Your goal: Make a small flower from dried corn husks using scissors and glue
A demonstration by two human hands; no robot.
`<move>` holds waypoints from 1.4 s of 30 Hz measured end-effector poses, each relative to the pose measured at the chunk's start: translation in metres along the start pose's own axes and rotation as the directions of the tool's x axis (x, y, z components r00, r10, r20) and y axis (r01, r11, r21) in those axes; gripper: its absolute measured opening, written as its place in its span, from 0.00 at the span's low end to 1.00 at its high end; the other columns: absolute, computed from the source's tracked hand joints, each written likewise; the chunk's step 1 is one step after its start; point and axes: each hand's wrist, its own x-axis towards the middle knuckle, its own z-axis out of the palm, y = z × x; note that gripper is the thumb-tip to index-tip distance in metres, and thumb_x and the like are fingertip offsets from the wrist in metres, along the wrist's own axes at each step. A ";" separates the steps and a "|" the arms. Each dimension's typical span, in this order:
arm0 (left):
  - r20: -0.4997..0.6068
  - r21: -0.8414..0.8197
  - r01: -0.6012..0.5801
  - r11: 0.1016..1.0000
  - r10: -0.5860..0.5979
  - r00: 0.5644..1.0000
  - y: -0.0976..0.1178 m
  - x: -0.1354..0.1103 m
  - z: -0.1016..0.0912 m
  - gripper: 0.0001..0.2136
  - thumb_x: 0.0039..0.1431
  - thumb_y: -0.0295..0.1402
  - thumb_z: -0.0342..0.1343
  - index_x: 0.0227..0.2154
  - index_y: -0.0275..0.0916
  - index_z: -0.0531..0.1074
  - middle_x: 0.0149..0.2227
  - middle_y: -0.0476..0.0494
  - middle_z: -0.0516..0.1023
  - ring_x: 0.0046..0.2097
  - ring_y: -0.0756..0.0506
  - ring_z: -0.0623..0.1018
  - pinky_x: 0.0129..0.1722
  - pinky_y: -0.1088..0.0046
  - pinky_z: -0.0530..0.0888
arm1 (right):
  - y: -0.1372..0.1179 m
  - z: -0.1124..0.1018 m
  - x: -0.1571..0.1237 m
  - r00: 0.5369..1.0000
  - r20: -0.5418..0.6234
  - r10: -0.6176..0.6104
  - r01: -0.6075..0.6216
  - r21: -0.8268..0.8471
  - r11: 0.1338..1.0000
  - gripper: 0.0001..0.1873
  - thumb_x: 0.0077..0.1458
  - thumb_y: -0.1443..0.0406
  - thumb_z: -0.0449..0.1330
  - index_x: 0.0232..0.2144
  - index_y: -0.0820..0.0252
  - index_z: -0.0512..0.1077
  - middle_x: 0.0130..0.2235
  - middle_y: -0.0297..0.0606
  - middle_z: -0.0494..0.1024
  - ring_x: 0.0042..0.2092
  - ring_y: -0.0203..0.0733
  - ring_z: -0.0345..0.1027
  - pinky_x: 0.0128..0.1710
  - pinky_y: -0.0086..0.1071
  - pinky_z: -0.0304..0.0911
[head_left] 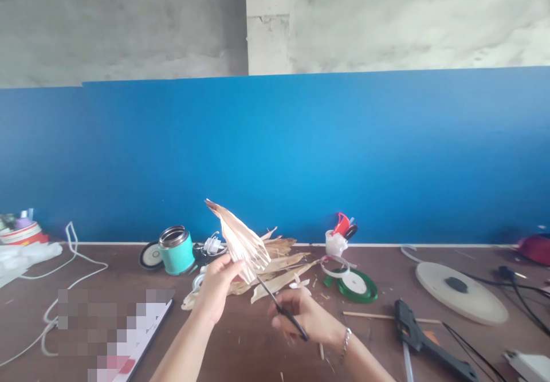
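My left hand (pixel 217 285) is closed round the base of a dried corn husk (pixel 237 237) cut into strips, held up above the brown table (pixel 240 347). My right hand (pixel 306 314) grips black scissors (pixel 281 307), whose tips point up and left to the husk's lower edge. More dried husks (pixel 279 262) lie in a pile on the table just behind both hands.
A teal metal-rimmed jar (pixel 176 249) stands back left, a green ribbon spool (pixel 354 284) and a white cup with red scissors (pixel 339 236) back right. A black glue gun (pixel 423 343), a thin stick (pixel 378 315), a round white disc (pixel 459 291) and cables lie right. White cord (pixel 64 279) trails left.
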 end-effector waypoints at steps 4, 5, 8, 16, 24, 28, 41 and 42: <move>0.008 -0.001 0.009 1.000 -0.009 1.000 -0.001 -0.001 0.002 0.09 0.42 0.35 0.63 0.26 0.36 0.76 0.24 0.48 0.77 0.30 0.47 0.74 0.32 0.74 0.68 | 0.004 0.001 0.002 1.000 -0.030 -0.007 0.007 0.016 1.000 0.19 0.40 0.57 0.67 0.31 0.65 0.71 0.16 0.26 0.67 0.16 0.28 0.57 0.14 0.20 0.51; 0.009 -0.003 0.011 1.000 -0.011 1.000 -0.002 -0.001 0.003 0.09 0.42 0.36 0.64 0.26 0.36 0.76 0.24 0.48 0.77 0.30 0.47 0.74 0.32 0.74 0.68 | 0.005 0.001 0.002 0.999 -0.037 -0.007 0.008 0.016 1.000 0.18 0.40 0.58 0.67 0.31 0.65 0.72 0.16 0.26 0.67 0.16 0.27 0.57 0.14 0.20 0.50; 0.014 -0.005 0.012 1.000 -0.012 1.000 -0.003 -0.002 0.004 0.10 0.41 0.36 0.64 0.26 0.36 0.76 0.24 0.47 0.77 0.30 0.46 0.74 0.32 0.74 0.69 | 0.004 0.001 0.002 0.999 -0.048 -0.012 0.012 0.004 1.000 0.16 0.41 0.59 0.67 0.30 0.65 0.72 0.16 0.25 0.66 0.16 0.27 0.56 0.14 0.20 0.48; 0.012 -0.006 0.023 1.000 -0.023 1.000 -0.002 -0.005 0.007 0.12 0.41 0.36 0.64 0.30 0.35 0.78 0.25 0.46 0.78 0.29 0.47 0.74 0.31 0.73 0.70 | 0.006 0.001 0.003 0.998 -0.050 -0.029 0.029 0.015 0.999 0.16 0.41 0.59 0.67 0.30 0.65 0.73 0.15 0.25 0.65 0.16 0.26 0.53 0.14 0.20 0.49; 0.020 -0.015 0.020 1.000 -0.020 1.000 -0.002 -0.005 0.009 0.11 0.41 0.36 0.64 0.29 0.35 0.77 0.25 0.46 0.77 0.28 0.48 0.73 0.30 0.74 0.70 | 0.001 0.002 0.002 0.998 -0.065 -0.023 0.024 0.008 1.000 0.15 0.40 0.59 0.68 0.29 0.65 0.73 0.15 0.25 0.64 0.16 0.26 0.51 0.13 0.20 0.47; 0.025 -0.009 0.018 1.000 -0.018 1.000 -0.004 -0.004 0.008 0.12 0.41 0.36 0.65 0.30 0.35 0.78 0.26 0.44 0.79 0.29 0.47 0.74 0.31 0.73 0.70 | -0.003 0.003 0.001 0.996 -0.081 -0.020 0.017 -0.028 0.999 0.16 0.38 0.59 0.69 0.27 0.64 0.72 0.17 0.26 0.65 0.17 0.26 0.51 0.14 0.20 0.48; 0.034 -0.039 0.012 0.999 -0.010 0.999 -0.011 0.000 0.005 0.16 0.43 0.38 0.65 0.34 0.35 0.78 0.30 0.42 0.80 0.33 0.45 0.76 0.34 0.71 0.72 | 0.000 -0.001 0.001 0.983 -0.137 -0.122 0.096 -0.182 0.979 0.13 0.42 0.60 0.67 0.27 0.64 0.74 0.20 0.29 0.67 0.23 0.29 0.55 0.21 0.22 0.51; 0.042 -0.042 0.010 0.999 -0.009 0.999 -0.012 0.000 0.005 0.16 0.43 0.37 0.65 0.35 0.34 0.78 0.31 0.42 0.80 0.33 0.45 0.76 0.35 0.71 0.72 | 0.000 -0.002 0.001 0.982 -0.139 -0.125 0.098 -0.190 0.977 0.13 0.42 0.60 0.67 0.27 0.64 0.74 0.21 0.29 0.67 0.23 0.29 0.55 0.22 0.23 0.52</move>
